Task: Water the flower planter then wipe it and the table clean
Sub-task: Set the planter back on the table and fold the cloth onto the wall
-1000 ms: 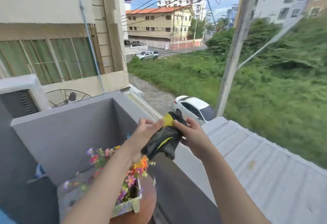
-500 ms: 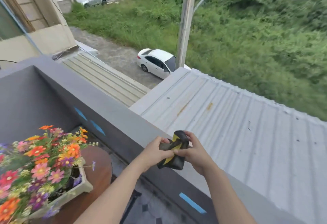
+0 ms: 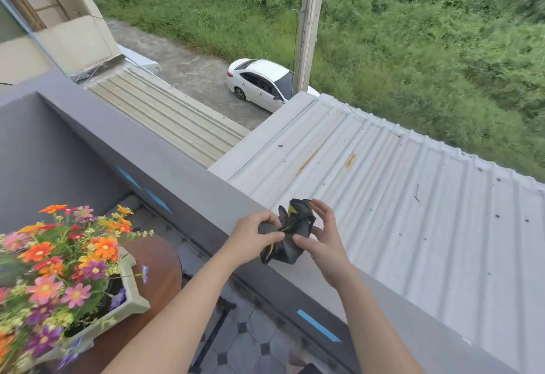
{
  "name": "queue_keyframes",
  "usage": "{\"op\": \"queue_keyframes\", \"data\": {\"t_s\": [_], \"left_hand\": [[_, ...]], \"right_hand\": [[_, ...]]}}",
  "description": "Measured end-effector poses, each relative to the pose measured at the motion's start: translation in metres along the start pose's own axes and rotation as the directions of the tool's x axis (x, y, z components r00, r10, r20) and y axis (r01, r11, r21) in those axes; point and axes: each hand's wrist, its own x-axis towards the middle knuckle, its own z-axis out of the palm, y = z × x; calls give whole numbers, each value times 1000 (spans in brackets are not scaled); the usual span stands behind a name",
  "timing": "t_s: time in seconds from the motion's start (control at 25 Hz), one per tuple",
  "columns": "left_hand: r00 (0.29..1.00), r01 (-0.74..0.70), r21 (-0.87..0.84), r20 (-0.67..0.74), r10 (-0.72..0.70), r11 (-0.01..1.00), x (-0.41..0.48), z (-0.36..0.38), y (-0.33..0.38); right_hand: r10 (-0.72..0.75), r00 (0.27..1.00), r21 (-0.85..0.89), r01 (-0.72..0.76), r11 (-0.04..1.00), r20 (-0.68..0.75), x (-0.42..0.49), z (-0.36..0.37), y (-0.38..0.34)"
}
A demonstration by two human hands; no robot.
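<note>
1. Gripping the cloth [image 3: 290, 230] from its left side, the left hand [image 3: 250, 241] has its fingers [image 3: 267, 221] curled tight. The thumb pinches a fold of the fabric against them.
2. The right hand [image 3: 326, 243] takes the cloth from the opposite side. Its fingers are spread and loosely curved round the right edge of the bundle. One fingertip reaches the top of the cloth, and the thumb tip lies on the lower front.
3. The cloth is black with yellow trim. It is crumpled into a small bundle and sits between the two hands, with its lower corner hanging free below the thumbs.
4. Cloth and hands are held in the air above the top of the grey balcony wall [image 3: 165, 161], over its outer edge. Whether the cloth touches the wall cannot be told.
5. The planter [image 3: 134, 300] stands at lower left, well apart from both hands. It is a pale, angular trough filled with orange, pink and purple flowers [image 3: 59, 258].
6. The planter rests on a round brown tabletop [image 3: 160, 267] just inside the wall.
7. Blue tape strips [image 3: 318, 325] mark the inner face of the wall above a tiled floor [image 3: 250, 344].
8. Beyond the wall lie a corrugated roof [image 3: 398, 196], a white car [image 3: 259, 81] parked beside a pole [image 3: 308, 25], and a grassy lot.
</note>
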Motion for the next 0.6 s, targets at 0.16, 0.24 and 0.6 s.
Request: {"op": "queue_keyframes", "data": {"t_s": [0.16, 0.24, 0.6], "left_hand": [[954, 144, 206, -288, -81, 968, 1, 9, -23], [909, 203, 215, -405, -102, 955, 0, 13, -31], [975, -83, 703, -90, 204, 707, 24, 13, -37]], "right_hand": [[106, 988, -426, -143, 893, -110, -1, 5, 19], [128, 974, -449, -199, 871, -185, -6, 10, 26], [28, 962, -423, -146, 894, -271, -5, 23, 26]]}}
